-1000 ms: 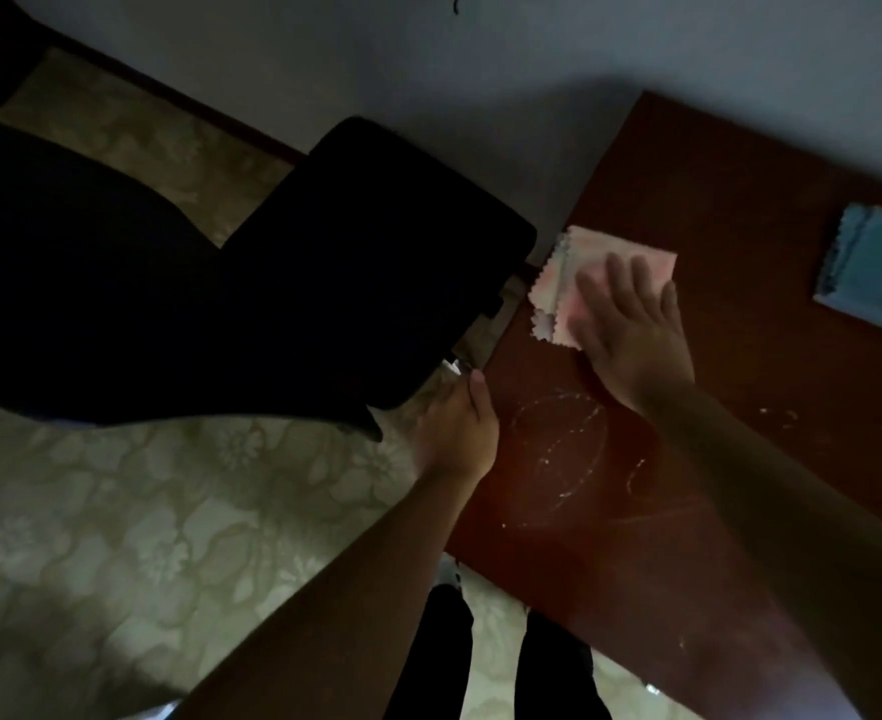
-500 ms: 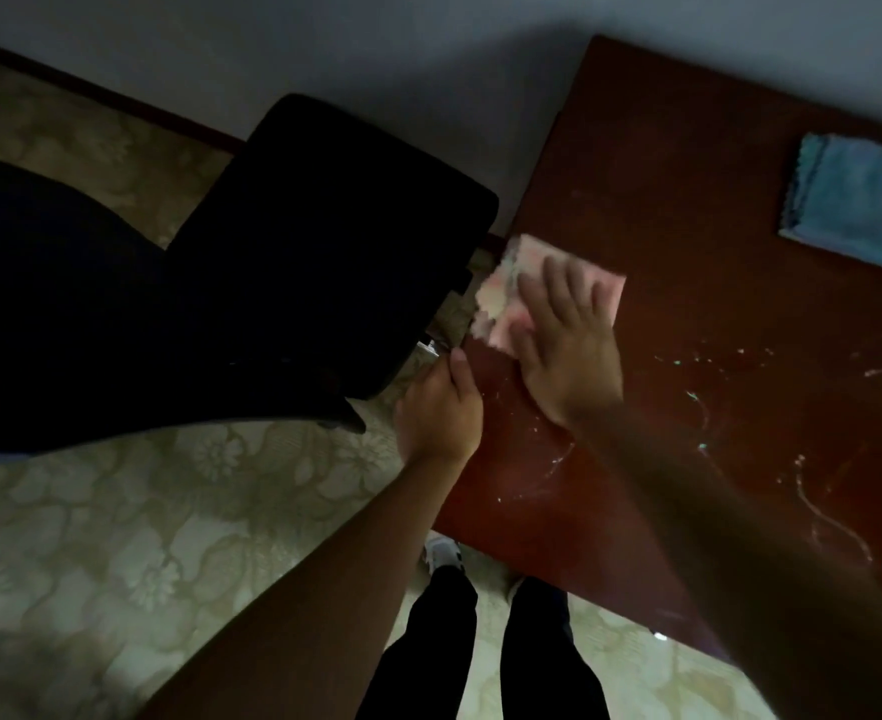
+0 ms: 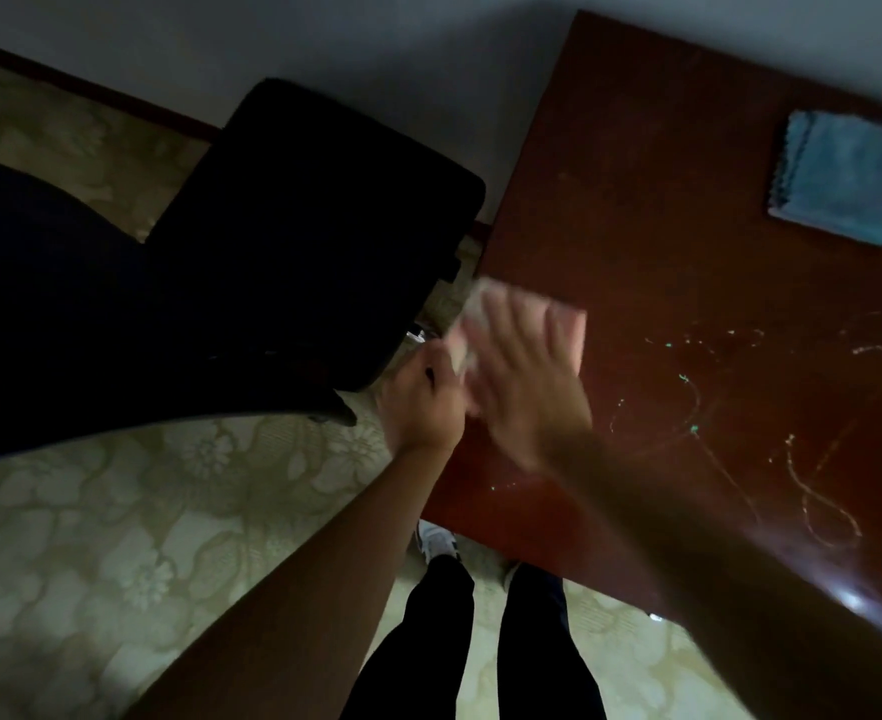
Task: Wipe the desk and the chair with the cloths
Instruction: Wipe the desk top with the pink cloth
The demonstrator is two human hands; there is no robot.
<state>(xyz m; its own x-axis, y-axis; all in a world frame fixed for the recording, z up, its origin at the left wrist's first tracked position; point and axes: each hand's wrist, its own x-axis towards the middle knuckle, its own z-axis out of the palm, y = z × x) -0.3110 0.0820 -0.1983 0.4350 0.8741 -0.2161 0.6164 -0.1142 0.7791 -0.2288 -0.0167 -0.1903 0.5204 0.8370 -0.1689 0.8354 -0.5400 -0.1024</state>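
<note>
A pink cloth (image 3: 567, 330) lies at the left edge of the dark red desk (image 3: 662, 200), partly overhanging it. My right hand (image 3: 527, 376) presses flat on the cloth with straight fingers and is blurred by motion. My left hand (image 3: 423, 402) is just off the desk's left edge, right beside the cloth's overhanging corner, with fingers curled; whether it pinches the cloth is unclear. A folded blue cloth (image 3: 844, 179) sits at the desk's far right. The black chair (image 3: 314, 226) stands to the left of the desk. White scribble marks (image 3: 813, 491) cover the desk's near right part.
A pale wall runs behind the desk and chair. Patterned beige flooring (image 3: 116, 537) spreads below. My legs and shoes (image 3: 438, 543) stand at the desk's front edge. A large dark shape fills the left side.
My right hand has slid the pink cloth toward me and left along the desk's edge. The scribble near the left edge is gone. My left hand now meets the cloth's corner.
</note>
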